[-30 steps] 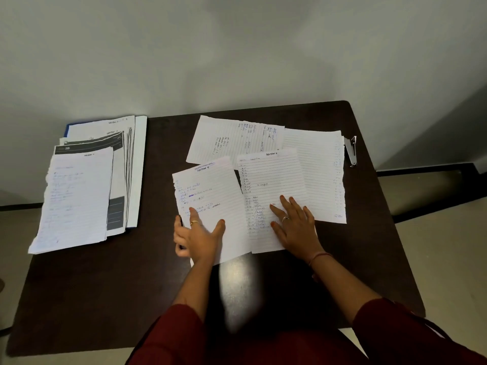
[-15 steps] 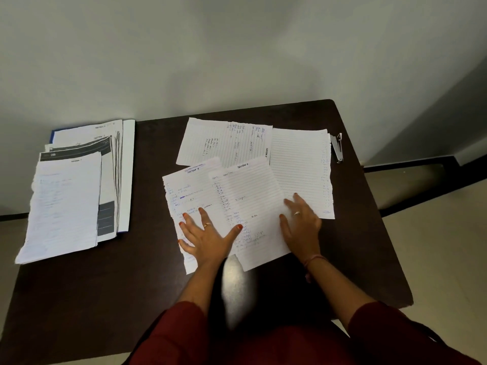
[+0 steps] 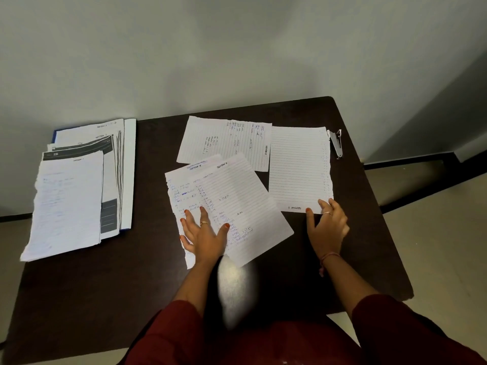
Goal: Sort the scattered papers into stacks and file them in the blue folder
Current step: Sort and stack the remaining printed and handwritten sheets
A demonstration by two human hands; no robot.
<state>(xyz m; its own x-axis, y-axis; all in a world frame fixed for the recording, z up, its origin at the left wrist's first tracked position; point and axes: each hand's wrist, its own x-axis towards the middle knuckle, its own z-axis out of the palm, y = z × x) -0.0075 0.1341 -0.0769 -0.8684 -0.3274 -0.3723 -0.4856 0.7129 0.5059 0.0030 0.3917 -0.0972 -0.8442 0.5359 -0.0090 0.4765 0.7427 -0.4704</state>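
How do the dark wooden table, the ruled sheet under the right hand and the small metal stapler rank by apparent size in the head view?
1. Dark wooden table
2. Ruled sheet under the right hand
3. Small metal stapler

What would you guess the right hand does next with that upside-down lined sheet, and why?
Probably slide it toward the person and turn it round. The right hand rests its fingertips on the near edge of the lined sheet, whose heading reads upside down, while the left hand presses flat on the overlapped sheets.

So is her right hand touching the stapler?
Apart. The head view shows the right hand at the lined sheet's near edge, the stapler far beyond it.
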